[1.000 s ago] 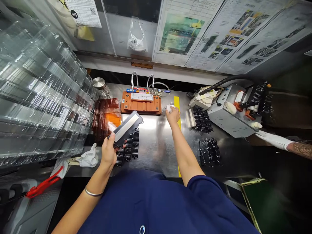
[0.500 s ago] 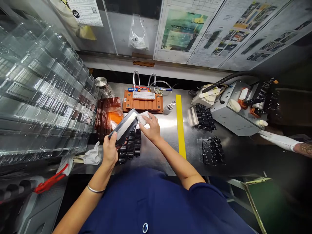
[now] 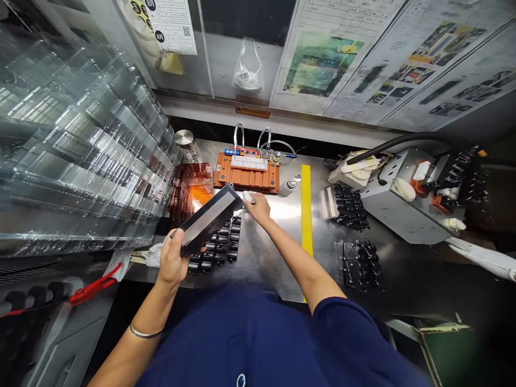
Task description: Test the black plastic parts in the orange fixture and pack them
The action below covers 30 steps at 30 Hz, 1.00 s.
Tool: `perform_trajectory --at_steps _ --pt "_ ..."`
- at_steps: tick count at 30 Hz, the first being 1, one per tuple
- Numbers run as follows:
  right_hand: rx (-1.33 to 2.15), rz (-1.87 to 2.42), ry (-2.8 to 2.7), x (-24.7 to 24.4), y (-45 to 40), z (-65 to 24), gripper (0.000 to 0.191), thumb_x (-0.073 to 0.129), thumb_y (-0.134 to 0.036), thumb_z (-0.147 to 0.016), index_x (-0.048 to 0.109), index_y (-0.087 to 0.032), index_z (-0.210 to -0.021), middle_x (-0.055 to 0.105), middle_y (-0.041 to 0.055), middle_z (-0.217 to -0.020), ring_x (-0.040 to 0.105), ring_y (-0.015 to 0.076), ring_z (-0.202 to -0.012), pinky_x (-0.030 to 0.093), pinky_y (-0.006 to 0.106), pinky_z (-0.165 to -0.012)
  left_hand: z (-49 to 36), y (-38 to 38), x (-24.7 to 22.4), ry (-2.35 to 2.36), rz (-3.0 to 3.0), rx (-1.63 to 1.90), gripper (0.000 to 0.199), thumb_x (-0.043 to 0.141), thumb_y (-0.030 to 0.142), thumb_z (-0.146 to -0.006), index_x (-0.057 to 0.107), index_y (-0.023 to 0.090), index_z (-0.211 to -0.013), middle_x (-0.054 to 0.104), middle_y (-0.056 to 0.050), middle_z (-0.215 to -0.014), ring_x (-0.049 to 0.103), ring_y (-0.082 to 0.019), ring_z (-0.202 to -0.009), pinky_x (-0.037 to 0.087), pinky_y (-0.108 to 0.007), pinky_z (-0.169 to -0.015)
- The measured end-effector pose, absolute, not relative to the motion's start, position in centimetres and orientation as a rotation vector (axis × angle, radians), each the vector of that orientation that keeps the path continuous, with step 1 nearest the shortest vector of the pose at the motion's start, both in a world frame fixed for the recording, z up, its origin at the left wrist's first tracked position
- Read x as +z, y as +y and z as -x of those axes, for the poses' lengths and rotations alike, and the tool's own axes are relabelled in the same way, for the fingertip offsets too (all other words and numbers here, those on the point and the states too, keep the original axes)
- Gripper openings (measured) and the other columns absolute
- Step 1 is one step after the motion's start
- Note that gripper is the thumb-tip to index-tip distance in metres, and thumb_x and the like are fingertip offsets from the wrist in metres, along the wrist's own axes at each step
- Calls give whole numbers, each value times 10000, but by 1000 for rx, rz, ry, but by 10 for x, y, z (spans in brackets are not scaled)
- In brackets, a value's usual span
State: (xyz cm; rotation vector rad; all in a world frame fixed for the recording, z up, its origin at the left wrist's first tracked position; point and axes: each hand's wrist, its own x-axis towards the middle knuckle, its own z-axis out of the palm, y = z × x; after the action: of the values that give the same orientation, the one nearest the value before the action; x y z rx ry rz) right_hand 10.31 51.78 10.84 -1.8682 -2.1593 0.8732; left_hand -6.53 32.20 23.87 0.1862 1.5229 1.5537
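My left hand (image 3: 172,260) is closed on the lower left end of a long black part (image 3: 213,217) with a pale strip along its face. The part is tilted, its far end up and to the right. My right hand (image 3: 259,208) holds a white cloth (image 3: 248,198) by that far end, just in front of the orange fixture (image 3: 250,177). Beneath the held part, several black moulded pieces (image 3: 220,247) lie on the metal table (image 3: 270,258).
Stacked clear plastic trays (image 3: 88,156) fill the left side. A glass jar (image 3: 188,145), a small metal bottle (image 3: 288,186), a yellow strip (image 3: 307,215), more black parts (image 3: 362,263) and a grey machine (image 3: 407,207) stand around. A person's white sleeve (image 3: 484,258) shows at right.
The camera view has shifted, so the table sits further right. The black part has turned to show more of its face. My right hand with the cloth has moved slightly off its end.
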Motion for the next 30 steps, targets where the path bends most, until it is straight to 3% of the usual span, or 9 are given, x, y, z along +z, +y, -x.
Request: perform_trajectory --at_steps 5,9,12,14,17,19,22,25,30 --pt "966 1926 -2271 83 521 -78 484 525 -403 -901 519 -202 -1341 383 177 -1447 435 355 -1249 445 471 -955 65 312 244 1498 -164 1565 491 691 625 -626 607 171 -793 680 -61 -680 695 -304 -834 595 -355 -603" --pt "1025 1901 -2299 93 527 -59 568 587 -367 -860 479 -159 -1377 323 218 -1486 387 400 -1294 393 527 -992 66 305 244 1525 -126 1592 510 650 654 -661 641 180 -852 679 -55 -678 693 -307 -833 603 -375 -600" --pt "1033 1785 -2285 118 524 -63 519 516 -395 -900 470 -207 -1381 357 158 -1488 347 343 -1345 362 499 -1042 65 302 247 1535 -100 1614 510 641 672 -662 633 188 -822 674 -45 -671 691 -289 -802 606 -368 -579" --pt "1229 1561 -2122 141 515 -75 483 377 -468 -952 511 -215 -1340 500 124 -1383 476 269 -1251 435 418 -988 63 302 251 1515 -92 1602 501 605 679 -694 610 185 -776 667 -48 -667 691 -274 -778 601 -349 -548" --pt "1635 1190 -1742 180 493 -99 659 215 -635 -938 642 -178 -1144 688 96 -987 646 198 -860 533 337 -748 60 307 258 1487 -66 1562 496 549 665 -753 596 172 -769 663 -54 -678 694 -254 -746 590 -320 -514" --pt "1702 1093 -1634 203 476 -113 687 286 -729 -874 691 -175 -909 666 53 -751 612 162 -666 516 291 -616 59 312 262 1473 -49 1532 494 540 651 -771 608 162 -793 661 -55 -672 694 -251 -733 588 -317 -514" --pt "1651 1119 -1566 227 456 -122 662 367 -777 -811 611 -190 -626 556 8 -534 517 129 -505 428 248 -460 59 318 269 1457 -30 1493 485 533 634 -789 623 158 -797 657 -59 -649 695 -253 -733 590 -320 -529" --pt "1619 1156 -1524 238 446 -123 663 359 -787 -805 562 -202 -568 512 -2 -475 478 125 -449 386 249 -407 59 319 272 1423 -62 1461 498 534 650 -778 638 164 -808 653 -59 -638 694 -255 -733 586 -316 -523" --pt "1471 1149 -1508 241 442 -122 650 402 -796 -774 581 -198 -594 554 3 -552 483 120 -499 416 254 -449 60 313 270 1404 -351 1456 569 643 699 -648 628 160 -833 648 -45 -650 670 -231 -668 539 -291 -485"
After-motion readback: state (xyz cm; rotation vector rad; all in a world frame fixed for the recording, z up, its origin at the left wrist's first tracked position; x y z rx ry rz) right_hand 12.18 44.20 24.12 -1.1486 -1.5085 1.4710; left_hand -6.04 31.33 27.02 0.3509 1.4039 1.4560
